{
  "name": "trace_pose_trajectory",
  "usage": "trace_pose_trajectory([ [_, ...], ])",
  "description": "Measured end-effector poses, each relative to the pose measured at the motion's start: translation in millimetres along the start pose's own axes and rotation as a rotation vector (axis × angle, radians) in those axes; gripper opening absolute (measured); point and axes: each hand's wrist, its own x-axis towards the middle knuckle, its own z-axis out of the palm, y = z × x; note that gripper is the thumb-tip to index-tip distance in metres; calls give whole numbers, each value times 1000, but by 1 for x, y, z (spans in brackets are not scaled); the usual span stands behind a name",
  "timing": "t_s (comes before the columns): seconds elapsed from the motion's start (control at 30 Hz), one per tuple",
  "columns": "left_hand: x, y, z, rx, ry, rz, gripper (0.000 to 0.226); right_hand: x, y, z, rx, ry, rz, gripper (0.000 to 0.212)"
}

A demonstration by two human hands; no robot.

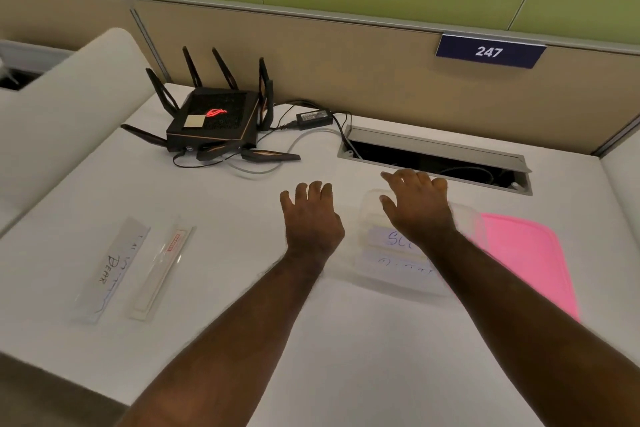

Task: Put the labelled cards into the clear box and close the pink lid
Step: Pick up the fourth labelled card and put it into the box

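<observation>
A clear box (377,279) sits on the white desk right of centre, with labelled cards (391,241) lying inside it; blue handwriting shows on two of them. My right hand (417,206) hovers over the box's far half, fingers spread and holding nothing. My left hand (310,215) is just left of the box, palm down, fingers apart, empty. The pink lid (530,253) lies flat on the desk against the box's right side. Another labelled card (110,269), reading "DEAR", lies far left on the desk.
A clear plastic sleeve (162,270) with a red tag lies beside the left card. A black router (214,118) with antennas, a power adapter (313,118) and cables occupy the back left. An open cable hatch (436,159) lies just behind the box. A partition wall stands behind.
</observation>
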Motion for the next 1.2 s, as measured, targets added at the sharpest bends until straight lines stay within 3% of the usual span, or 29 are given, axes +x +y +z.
trace_pose_trajectory([
  [0.2,-24,-62,4,35,-190,-235,69,29,-80,17,61,-98,-135,51],
  [0.6,-134,-205,13,175,-269,-535,77,14,-253,70,181,-473,-516,66],
  [0.73,-160,-242,16,210,-270,-580,72,10,-297,78,197,-570,-614,72],
  [0.97,-173,-278,21,221,-194,-479,44,7,-349,88,206,-626,-736,78],
  [1.1,-164,-281,13,31,-202,-603,30,7,-364,91,207,-631,-753,78],
  [1.2,-157,-285,7,-171,-204,-711,25,8,-361,89,190,-531,-731,73],
])
